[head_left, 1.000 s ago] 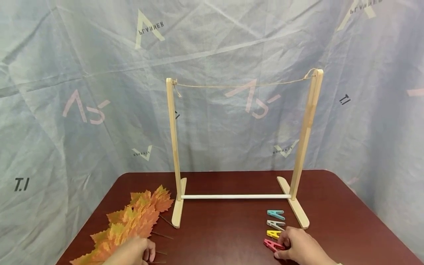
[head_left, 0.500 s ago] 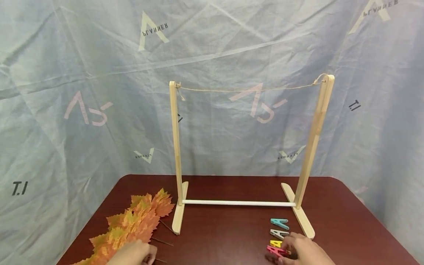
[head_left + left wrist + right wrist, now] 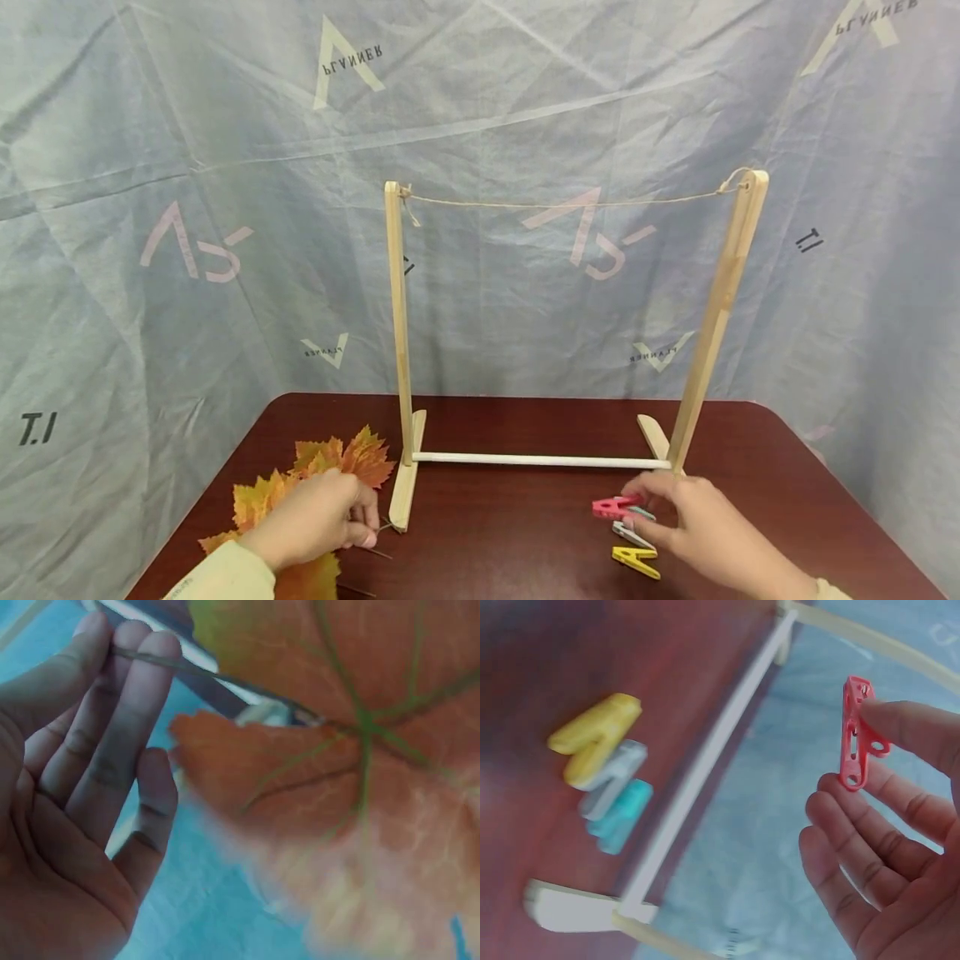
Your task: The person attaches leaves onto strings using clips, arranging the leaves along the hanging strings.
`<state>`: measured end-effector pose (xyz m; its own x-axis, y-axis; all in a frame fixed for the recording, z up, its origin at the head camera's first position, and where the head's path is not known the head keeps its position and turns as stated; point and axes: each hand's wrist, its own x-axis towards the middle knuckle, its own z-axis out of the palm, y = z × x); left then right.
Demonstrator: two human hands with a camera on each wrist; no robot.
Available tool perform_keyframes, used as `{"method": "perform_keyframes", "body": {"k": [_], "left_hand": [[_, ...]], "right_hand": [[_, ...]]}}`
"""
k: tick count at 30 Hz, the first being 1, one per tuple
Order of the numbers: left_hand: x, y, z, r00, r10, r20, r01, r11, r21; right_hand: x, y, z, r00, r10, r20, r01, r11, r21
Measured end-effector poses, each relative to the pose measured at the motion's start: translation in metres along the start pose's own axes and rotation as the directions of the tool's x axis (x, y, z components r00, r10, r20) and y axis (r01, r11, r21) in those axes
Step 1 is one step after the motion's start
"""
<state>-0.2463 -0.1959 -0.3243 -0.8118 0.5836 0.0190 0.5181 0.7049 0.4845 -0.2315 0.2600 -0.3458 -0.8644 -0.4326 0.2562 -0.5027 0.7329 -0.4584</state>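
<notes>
My left hand (image 3: 330, 512) pinches the thin stem of an orange maple leaf (image 3: 300, 772) between thumb and fingertips, as the left wrist view shows. In the head view more artificial leaves (image 3: 258, 500) lie in an overlapping row around and below that hand. My right hand (image 3: 686, 512) holds a red clothespin (image 3: 613, 507) between thumb and fingers, raised off the table. Below it lie a yellow clothespin (image 3: 636, 560), a grey-white clothespin (image 3: 632, 533) and a blue clothespin (image 3: 621, 817), the last mostly hidden by the right hand in the head view.
A wooden frame (image 3: 399, 333) stands on the dark red table (image 3: 487, 533), with a string (image 3: 525, 205) tied across its top. A white rod (image 3: 540, 459) joins its two feet low down. Behind hangs a grey printed cloth (image 3: 480, 333).
The right hand has lifted the red clothespin off the table and moved it away from the body. The left hand has risen and moved forward with a leaf by its stem.
</notes>
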Motion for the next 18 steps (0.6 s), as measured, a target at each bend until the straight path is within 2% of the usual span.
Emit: {"method": "perform_keyframes", "body": {"k": [3, 5, 7, 11, 15, 18], "left_hand": [[0.012, 0.015, -0.012, 1.000, -0.002, -0.010, 0.001, 0.994, -0.113], [0.019, 0.024, -0.018, 1.000, -0.005, -0.020, 0.001, 0.985, -0.172], [0.027, 0.033, -0.023, 0.999, -0.004, -0.045, -0.005, 0.979, -0.202], [0.044, 0.049, -0.030, 0.993, -0.014, -0.116, -0.013, 0.972, -0.235], [0.061, 0.065, -0.037, 0.980, -0.050, -0.191, -0.008, 0.957, -0.291], [0.075, 0.077, -0.044, 0.960, -0.087, -0.266, -0.010, 0.939, -0.343]], "right_hand": [[0.012, -0.010, -0.014, 0.993, -0.079, -0.086, 0.078, 0.997, -0.018], [0.021, -0.018, -0.024, 0.988, -0.095, -0.123, 0.092, 0.995, -0.026], [0.029, -0.025, -0.034, 0.981, -0.108, -0.160, 0.102, 0.994, -0.041], [0.044, -0.040, -0.055, 0.979, -0.105, -0.176, 0.097, 0.994, -0.058], [0.062, -0.053, -0.075, 0.976, -0.126, -0.177, 0.112, 0.990, -0.092], [0.078, -0.064, -0.091, 0.975, -0.129, -0.183, 0.113, 0.989, -0.094]]}}
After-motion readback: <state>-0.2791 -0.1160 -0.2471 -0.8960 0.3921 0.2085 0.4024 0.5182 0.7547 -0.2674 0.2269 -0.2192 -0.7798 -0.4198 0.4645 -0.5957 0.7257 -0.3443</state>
